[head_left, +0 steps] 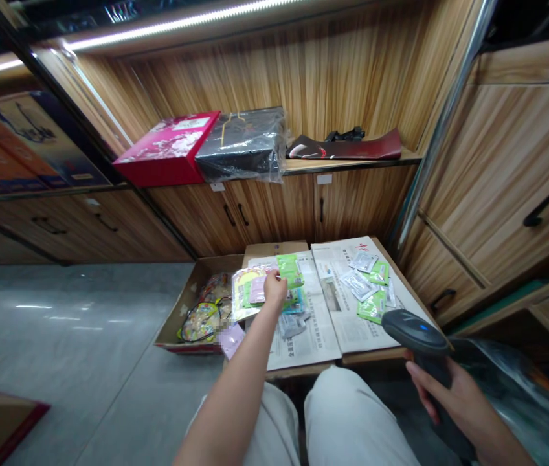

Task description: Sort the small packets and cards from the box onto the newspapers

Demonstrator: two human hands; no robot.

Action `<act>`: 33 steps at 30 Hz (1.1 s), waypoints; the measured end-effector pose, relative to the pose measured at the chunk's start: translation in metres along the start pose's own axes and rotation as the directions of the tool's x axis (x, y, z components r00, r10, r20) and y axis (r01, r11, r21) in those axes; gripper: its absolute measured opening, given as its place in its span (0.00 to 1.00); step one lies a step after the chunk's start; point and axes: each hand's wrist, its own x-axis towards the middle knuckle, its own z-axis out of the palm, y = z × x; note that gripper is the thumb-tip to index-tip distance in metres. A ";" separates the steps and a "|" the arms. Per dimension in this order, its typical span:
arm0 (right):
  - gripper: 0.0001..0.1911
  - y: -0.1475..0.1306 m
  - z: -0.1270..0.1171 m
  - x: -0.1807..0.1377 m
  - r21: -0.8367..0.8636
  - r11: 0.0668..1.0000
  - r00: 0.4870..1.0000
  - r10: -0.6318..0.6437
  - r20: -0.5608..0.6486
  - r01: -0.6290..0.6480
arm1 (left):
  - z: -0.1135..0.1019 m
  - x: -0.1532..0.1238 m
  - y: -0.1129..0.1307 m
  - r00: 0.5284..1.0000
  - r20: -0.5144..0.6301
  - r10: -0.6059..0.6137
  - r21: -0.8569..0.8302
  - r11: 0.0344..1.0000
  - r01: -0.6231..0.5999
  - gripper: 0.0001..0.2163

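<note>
Left hand (pixel 274 289) is closed on the near edge of the green packet (pixel 290 270), which lies on the newspaper-covered surface (pixel 314 342), while right hand (pixel 454 396) grips the scanner (pixel 417 331) well to its right

Shop interior. Upper frame: a wood-veneer display shelf (pixel 352 163) under an LED strip (pixel 168 26) carries a red gift box (pixel 168 145) and a plastic-wrapped black box (pixel 243 145), with small label tags (pixel 324 178) on its front edge. Lower right: a handheld barcode scanner (pixel 415 331). Centre: sealed packets (pixel 366 285) spread on newspaper (pixel 313 336).
</note>
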 end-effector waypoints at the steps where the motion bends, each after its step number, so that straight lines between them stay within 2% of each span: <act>1: 0.28 -0.001 0.000 0.000 -0.004 1.000 1.000 0.002 0.000 -0.002 | -0.009 0.006 -0.005 0.999 -0.033 -0.011 0.057 0.998 0.013 0.09; 5: 0.27 -0.005 0.002 -0.002 -0.021 0.999 1.000 0.026 -0.005 -0.026 | -0.037 0.019 -0.021 0.994 -0.074 -0.082 0.216 0.972 0.097 0.09; 9: 0.29 -0.007 0.003 -0.004 -0.035 0.998 0.999 0.051 0.001 -0.051 | -0.054 0.021 -0.027 0.991 -0.064 -0.114 0.397 0.909 0.131 0.10; 14: 0.29 0.001 0.000 -0.002 -0.041 0.999 0.999 0.018 0.046 -0.016 | -0.066 0.013 -0.024 0.994 -0.103 -0.038 0.609 0.788 0.093 0.15; 18: 0.30 0.007 -0.003 0.000 -0.057 0.998 0.998 0.018 0.053 -0.015 | -0.065 0.000 -0.016 0.993 -0.072 0.089 0.764 0.645 -0.002 0.15; 21: 0.31 0.008 -0.004 0.000 -0.052 0.998 0.998 0.040 0.047 -0.038 | -0.058 -0.008 -0.011 0.976 0.088 0.201 0.792 0.580 -0.191 0.16; 24: 0.33 0.006 -0.003 -0.001 -0.050 0.997 0.998 0.053 0.040 -0.051 | -0.051 -0.014 -0.010 0.949 0.239 0.204 0.793 0.524 -0.312 0.17; 27: 0.32 0.006 -0.002 -0.001 -0.040 0.998 0.998 0.048 0.044 -0.046 | -0.049 -0.017 -0.010 0.944 0.295 0.150 0.801 0.499 -0.330 0.15; 33: 0.32 0.009 -0.003 0.000 -0.027 0.999 0.999 0.031 0.023 -0.031 | -0.047 -0.019 -0.003 0.953 0.271 0.140 0.779 0.550 -0.302 0.15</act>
